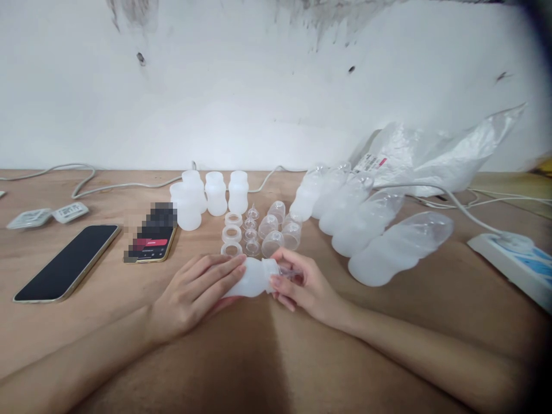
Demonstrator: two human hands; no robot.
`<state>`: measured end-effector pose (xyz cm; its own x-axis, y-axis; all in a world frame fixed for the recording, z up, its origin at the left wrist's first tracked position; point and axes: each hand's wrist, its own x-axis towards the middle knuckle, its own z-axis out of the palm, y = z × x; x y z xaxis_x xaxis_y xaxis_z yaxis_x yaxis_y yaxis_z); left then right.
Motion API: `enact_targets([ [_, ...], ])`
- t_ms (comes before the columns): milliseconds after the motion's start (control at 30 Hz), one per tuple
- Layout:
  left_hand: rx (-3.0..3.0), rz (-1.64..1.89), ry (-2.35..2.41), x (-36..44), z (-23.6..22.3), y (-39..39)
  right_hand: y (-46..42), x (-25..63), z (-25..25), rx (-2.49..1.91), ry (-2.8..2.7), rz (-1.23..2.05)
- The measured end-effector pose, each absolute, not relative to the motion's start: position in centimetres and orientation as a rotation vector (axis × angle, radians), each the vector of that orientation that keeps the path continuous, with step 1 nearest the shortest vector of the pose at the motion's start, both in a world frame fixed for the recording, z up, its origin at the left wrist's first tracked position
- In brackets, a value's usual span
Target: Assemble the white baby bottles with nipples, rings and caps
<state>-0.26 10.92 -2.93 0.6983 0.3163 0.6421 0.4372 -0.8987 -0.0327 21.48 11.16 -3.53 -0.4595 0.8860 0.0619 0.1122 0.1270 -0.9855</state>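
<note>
Bare forearms (107, 345) flank, at six o'clock, a waisted frosted-white plastic bottle (252, 277), left hand (194, 293) clasped round its body, right hand (306, 287) round its translucent ring (269, 270). Clear-capped frosted bottles (377, 261) at three look finished; bare-necked white ones (216, 194) at nine remain.

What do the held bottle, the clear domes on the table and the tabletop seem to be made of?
Bottle: probably plastic, fairly matte, since it looks milky and translucent.
Domes: likely clear plastic, glossy, being see-through with highlights; material not certain.
Tabletop: apparently wood or wood-look board, low sheen, given its brown tone.
</note>
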Motion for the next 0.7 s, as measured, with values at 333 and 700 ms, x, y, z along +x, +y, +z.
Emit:
enact_targets([
  [333,-2.669,-0.958,-0.604,-0.4,-2.9,11.0,11.3,21.4,-3.8,-0.921,-1.697,1.438],
  [700,-2.702,-1.245,-1.162,-1.0,-2.9,11.5,12.9,23.5,-4.2,-1.102,-2.05,0.063],
])
